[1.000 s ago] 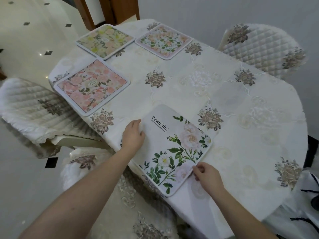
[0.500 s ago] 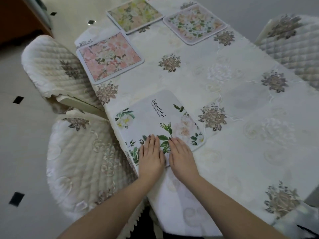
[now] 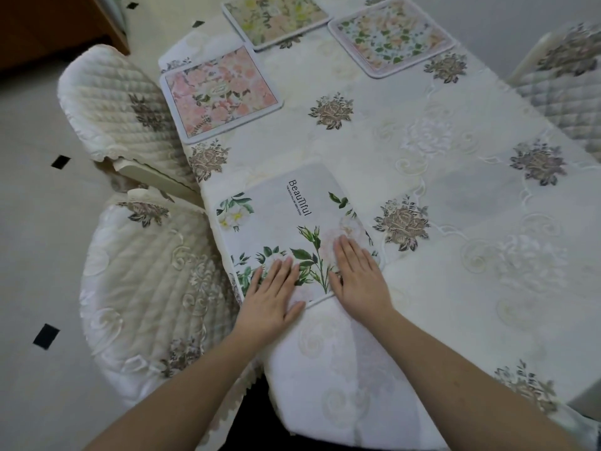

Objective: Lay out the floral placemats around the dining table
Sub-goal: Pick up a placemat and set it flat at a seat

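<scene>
A white placemat (image 3: 286,219) with green leaves and the word "Beautiful" lies flat at the near left edge of the dining table (image 3: 455,255). My left hand (image 3: 273,294) rests flat on its near edge, fingers straight. My right hand (image 3: 357,275) presses flat on its near right corner. A pink floral placemat (image 3: 221,92) lies further along the left edge. A yellow-green placemat (image 3: 276,17) and a pale green-and-peach placemat (image 3: 390,37) sit at the far end.
The table wears a cream cloth with embroidered brown roses. Quilted cream chairs stand at the near left (image 3: 146,288), further left (image 3: 120,105) and far right (image 3: 566,89). Pale tiled floor with small black squares lies to the left.
Both hands went from the white placemat's sides to lying flat together on its near edge, then spread slightly apart. The view shifted closer to the table's left edge.
</scene>
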A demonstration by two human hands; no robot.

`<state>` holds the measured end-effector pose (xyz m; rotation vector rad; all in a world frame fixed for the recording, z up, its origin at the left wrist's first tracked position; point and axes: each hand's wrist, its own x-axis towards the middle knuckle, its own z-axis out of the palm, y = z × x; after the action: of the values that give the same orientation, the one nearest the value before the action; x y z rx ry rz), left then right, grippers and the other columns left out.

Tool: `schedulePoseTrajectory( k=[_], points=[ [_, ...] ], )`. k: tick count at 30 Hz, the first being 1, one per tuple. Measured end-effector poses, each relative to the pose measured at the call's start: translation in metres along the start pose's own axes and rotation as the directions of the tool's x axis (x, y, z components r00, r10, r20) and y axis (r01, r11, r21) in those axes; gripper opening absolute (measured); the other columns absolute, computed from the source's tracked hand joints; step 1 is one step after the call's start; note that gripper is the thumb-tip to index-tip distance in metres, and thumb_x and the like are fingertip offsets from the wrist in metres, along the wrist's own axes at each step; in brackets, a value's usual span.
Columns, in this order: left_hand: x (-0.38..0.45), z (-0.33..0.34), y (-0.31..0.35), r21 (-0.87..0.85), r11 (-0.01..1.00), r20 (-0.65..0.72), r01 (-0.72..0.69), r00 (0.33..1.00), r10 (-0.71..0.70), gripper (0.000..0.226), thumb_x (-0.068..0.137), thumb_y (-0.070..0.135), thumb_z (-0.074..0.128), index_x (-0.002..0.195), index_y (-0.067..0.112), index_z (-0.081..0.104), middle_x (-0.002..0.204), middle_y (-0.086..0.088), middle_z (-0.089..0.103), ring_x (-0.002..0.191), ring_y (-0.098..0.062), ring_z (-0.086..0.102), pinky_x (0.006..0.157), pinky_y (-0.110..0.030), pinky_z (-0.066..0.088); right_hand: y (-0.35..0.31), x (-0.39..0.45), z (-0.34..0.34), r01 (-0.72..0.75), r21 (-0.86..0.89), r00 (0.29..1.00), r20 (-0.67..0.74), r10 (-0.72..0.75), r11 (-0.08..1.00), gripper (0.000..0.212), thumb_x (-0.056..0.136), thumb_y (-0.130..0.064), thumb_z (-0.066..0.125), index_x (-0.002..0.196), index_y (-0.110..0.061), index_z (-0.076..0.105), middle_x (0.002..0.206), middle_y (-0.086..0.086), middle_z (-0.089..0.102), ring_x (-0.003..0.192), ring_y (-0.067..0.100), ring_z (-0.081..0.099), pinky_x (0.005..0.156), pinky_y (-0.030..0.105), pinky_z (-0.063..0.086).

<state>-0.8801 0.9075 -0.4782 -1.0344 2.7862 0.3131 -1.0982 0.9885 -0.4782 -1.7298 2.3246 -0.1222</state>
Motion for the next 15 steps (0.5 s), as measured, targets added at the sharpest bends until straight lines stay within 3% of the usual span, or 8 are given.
schedulePoseTrajectory(
  k=[4,7,10,15],
  points=[
    [-0.003,-0.003,-0.004,0.014,1.0,0.032,0.025,0.999,-0.025,0.077,0.096,0.071,0.013,0.158,0.028,-0.002,0.166,0.004,-0.003,0.153,-0.017,-0.004,0.122,-0.043,-0.001,0.017,0.004,-0.003,0.0,-0.025,1.0,0.028,0.0,1.0,0.064,0.103,-0.046,0.021,0.158,-0.016,0.006,0.165,0.001,0.0,0.152,0.013,-0.005,0.121,0.031,-0.007],
    [-0.011,-0.006,-0.012,0.006,0.996,0.04,0.084,0.996,-0.085,0.084,0.093,0.077,0.014,0.158,0.027,-0.001,0.165,0.007,-0.006,0.152,-0.013,-0.008,0.122,-0.04,-0.004,0.019,0.003,-0.003,0.006,-0.02,1.0,0.008,-0.006,1.0,0.064,0.103,-0.046,0.024,0.158,-0.015,0.009,0.165,0.001,0.001,0.152,0.014,-0.002,0.122,0.032,-0.004],
    [-0.02,-0.005,-0.023,0.013,0.99,0.05,0.144,0.988,-0.144,0.085,0.089,0.08,0.005,0.156,0.03,-0.013,0.164,0.011,-0.016,0.149,-0.008,-0.02,0.121,-0.036,-0.014,0.017,0.002,-0.005,0.018,-0.035,1.0,-0.014,-0.018,0.999,0.065,0.102,-0.048,0.017,0.157,-0.014,0.011,0.165,0.002,0.003,0.152,0.016,0.002,0.122,0.032,-0.003],
    [-0.032,-0.01,-0.034,0.011,0.974,0.06,0.224,0.973,-0.224,0.08,0.087,0.077,-0.006,0.151,0.033,-0.022,0.162,0.013,-0.021,0.147,-0.006,-0.024,0.119,-0.036,-0.018,0.021,0.004,-0.009,0.021,-0.042,0.998,0.061,-0.018,0.999,0.072,0.101,-0.057,0.017,0.157,-0.017,-0.003,0.165,0.0,-0.012,0.151,0.014,-0.011,0.118,0.031,-0.014]
  ],
)
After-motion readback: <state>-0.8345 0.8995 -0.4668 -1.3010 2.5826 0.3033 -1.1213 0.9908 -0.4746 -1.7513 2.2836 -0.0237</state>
